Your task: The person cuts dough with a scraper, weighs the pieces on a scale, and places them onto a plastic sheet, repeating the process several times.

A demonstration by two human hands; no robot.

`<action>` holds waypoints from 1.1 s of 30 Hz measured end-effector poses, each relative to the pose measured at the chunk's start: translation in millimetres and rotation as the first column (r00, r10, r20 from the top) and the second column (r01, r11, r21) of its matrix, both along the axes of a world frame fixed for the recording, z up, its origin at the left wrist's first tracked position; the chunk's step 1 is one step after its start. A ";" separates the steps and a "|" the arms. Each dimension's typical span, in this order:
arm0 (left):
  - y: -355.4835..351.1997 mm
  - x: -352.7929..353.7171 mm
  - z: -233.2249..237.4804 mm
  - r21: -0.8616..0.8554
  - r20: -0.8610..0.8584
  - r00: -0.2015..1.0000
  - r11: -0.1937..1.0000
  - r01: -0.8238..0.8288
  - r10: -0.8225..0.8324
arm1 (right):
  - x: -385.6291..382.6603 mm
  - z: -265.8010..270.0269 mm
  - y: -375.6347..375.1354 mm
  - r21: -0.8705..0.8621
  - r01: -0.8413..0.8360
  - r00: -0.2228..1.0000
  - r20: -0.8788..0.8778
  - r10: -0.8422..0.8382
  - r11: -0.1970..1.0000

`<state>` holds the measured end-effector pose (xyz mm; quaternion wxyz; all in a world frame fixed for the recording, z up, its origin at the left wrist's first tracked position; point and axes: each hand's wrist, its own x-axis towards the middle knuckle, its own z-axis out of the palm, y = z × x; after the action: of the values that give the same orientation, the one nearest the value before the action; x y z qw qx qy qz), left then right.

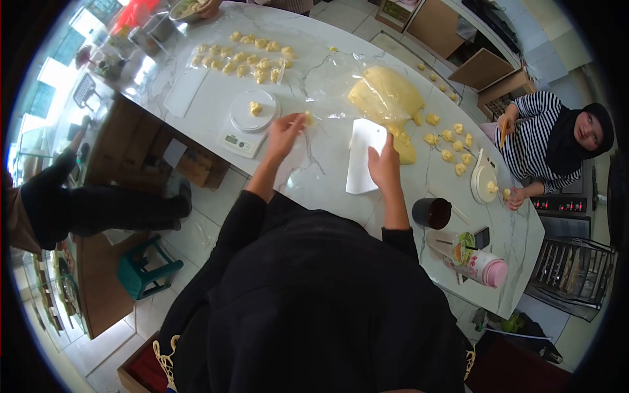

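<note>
My left hand (285, 134) pinches a small piece of yellow dough (308, 118) just right of the white kitchen scale (249, 121), which has one dough piece (255, 108) on its round plate. My right hand (384, 164) grips a white plastic dough scraper (362, 154) lying flat on the marble table (314, 190). A large lump of yellow dough (386, 98) sits on clear plastic just beyond the scraper.
Several portioned dough pieces (246, 59) lie on plastic at the far left. More pieces (452, 141) lie to the right, near a second scale (483, 180) where a seated person in a striped top (540, 141) works. A dark cup (431, 213) and pink-capped bottle (481, 265) stand at the right.
</note>
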<state>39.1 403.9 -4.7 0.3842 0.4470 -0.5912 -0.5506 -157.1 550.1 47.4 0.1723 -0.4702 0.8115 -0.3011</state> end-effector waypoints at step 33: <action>-20.5 147.4 62.2 -0.520 0.022 0.790 0.682 -0.515 0.613 | -25.1 23.2 70.7 -0.036 0.140 0.990 0.038 -0.138 0.989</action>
<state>186.5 383.4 57.4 0.5753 0.5474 -0.5770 -0.1906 -182.1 620.9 70.7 0.1560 -0.4103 0.8331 -0.3364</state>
